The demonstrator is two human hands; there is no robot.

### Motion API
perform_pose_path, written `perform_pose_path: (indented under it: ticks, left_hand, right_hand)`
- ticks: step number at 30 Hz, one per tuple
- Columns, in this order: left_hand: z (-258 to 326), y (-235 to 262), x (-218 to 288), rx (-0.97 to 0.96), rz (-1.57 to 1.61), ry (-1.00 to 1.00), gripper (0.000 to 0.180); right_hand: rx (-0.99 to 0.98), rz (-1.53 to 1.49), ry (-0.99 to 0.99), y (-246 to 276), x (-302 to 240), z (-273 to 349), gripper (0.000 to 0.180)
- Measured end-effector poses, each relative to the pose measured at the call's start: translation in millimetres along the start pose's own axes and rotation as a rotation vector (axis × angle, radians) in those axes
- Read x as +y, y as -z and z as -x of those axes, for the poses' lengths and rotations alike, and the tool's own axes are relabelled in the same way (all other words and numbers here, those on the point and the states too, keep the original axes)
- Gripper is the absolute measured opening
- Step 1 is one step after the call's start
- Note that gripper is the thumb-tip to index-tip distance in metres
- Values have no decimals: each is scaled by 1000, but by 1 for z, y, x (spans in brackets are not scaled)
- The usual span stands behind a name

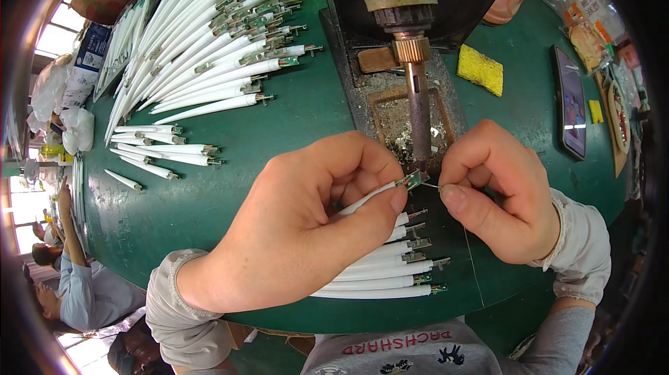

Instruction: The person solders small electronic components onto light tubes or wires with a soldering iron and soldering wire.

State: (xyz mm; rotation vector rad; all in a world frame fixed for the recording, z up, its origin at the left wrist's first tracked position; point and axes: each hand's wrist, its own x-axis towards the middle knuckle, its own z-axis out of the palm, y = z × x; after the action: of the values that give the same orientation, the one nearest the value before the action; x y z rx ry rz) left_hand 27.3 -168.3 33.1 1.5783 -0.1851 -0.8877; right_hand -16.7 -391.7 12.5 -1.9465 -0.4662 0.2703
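Note:
My left hand (306, 225) pinches a white cable (366, 197) whose small green circuit end (412, 180) sits right at the tip of a fixed soldering iron (417, 107). My right hand (502, 190) pinches a thin solder wire (433, 185) and holds its end against that same tip. Under my left hand lies a bundle of several more white cables (380, 274) with metal connector ends, fanned toward the right.
A big pile of white cables (202, 48) covers the far left of the green table (300, 110). Nearby are a yellow sponge (479, 68), a solder-flecked tray (394, 128), a phone (570, 102) at right and snack bags (585, 20). People sit at lower left (77, 284).

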Motion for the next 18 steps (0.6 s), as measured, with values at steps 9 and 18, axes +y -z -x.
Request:
perform_pose_path:
  ticks: [9,18]
  left_hand:
    - [-2,-2,-1,42,44,-61,14]
    - [-2,-2,0,43,111,-58,13]
  right_hand:
    - [41,-153,-39,-5,1,-2,16]
    - [68,-181,-1,-9,3,-2,16]
